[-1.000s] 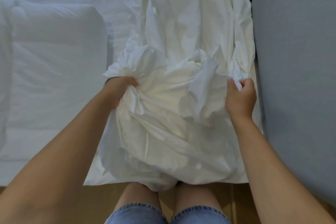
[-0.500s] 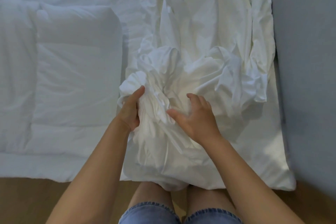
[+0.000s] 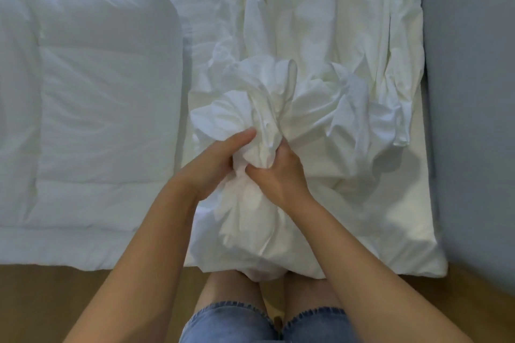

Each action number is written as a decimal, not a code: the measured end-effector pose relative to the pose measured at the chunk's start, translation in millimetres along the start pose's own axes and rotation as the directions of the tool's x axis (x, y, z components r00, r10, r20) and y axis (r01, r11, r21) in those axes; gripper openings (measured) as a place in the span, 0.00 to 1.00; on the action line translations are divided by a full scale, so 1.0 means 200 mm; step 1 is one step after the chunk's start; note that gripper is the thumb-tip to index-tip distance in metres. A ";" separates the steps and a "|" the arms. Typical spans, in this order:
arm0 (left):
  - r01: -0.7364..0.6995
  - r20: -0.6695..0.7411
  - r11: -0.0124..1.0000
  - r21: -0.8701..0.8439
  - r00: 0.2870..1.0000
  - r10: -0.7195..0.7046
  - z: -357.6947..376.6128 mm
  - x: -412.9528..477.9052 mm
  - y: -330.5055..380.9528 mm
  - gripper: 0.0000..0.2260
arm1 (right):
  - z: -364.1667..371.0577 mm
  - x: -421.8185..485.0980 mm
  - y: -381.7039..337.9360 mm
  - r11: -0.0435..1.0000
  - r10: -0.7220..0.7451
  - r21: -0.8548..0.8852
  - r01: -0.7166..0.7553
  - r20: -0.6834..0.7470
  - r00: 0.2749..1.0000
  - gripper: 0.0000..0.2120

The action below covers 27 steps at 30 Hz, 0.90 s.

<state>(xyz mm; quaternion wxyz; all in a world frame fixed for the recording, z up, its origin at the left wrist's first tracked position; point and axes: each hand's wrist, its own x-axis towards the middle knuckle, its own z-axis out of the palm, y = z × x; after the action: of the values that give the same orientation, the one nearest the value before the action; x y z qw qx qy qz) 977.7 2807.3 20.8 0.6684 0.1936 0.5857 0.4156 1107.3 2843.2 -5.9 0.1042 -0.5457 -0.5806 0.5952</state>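
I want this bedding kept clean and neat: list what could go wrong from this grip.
1. The white cover bulges over the bed edge by the knees. If it slides, it may reach the wooden floor.
2. The left hand and right hand grip only one narrow bunch, so the loose folds beyond could slip free.
3. Squeezing the fabric this tightly will likely add creases.

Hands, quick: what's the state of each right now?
Left hand: closed, gripping the bunched white sheet.
Right hand: closed, gripping the same white sheet just beside it.
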 end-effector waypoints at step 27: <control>0.139 -0.177 0.987 -0.078 0.973 -0.151 0.42 0.25 -0.02 0.10 | -0.44 -0.17 0.23 0.977 0.049 0.212 0.024 -0.337 0.940 0.24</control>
<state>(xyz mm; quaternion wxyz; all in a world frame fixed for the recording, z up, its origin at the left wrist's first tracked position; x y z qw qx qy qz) 1056.8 2863.1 7.8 0.6465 0.0895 0.6431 0.4005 1212.1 2855.4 -1.6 0.2567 -0.6296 -0.4834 0.5514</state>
